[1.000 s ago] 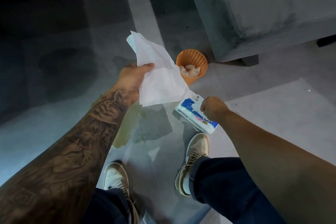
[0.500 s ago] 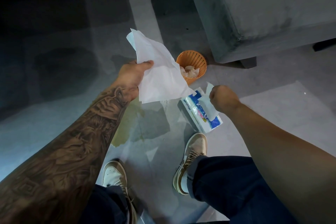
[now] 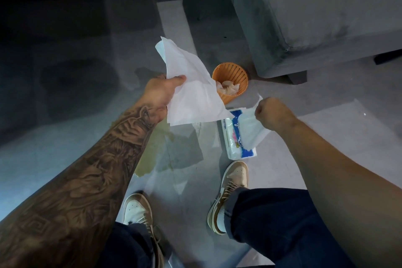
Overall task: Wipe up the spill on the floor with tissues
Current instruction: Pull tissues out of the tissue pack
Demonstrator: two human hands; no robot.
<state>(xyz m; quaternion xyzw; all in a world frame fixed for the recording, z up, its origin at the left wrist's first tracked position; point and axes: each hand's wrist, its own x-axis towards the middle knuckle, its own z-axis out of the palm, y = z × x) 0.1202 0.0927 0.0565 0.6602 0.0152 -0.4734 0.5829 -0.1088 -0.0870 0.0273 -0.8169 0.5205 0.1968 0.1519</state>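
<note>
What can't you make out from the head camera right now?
- Yellowish spill on the floor: its left edge is hidden behind the tattooed left forearm.
- Blue-and-white tissue pack: print too blurred to read, partly covered by the tissue the right hand pulls.
- Orange mesh basket: near side hidden by the white tissue in the left hand.

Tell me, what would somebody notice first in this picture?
Probably the big white tissue held up in the left hand, in the middle of the view. Next, the right hand pulling another tissue from the tissue pack on the floor. Below the left arm lies the yellowish spill, and behind the tissue stands an orange basket.
</note>
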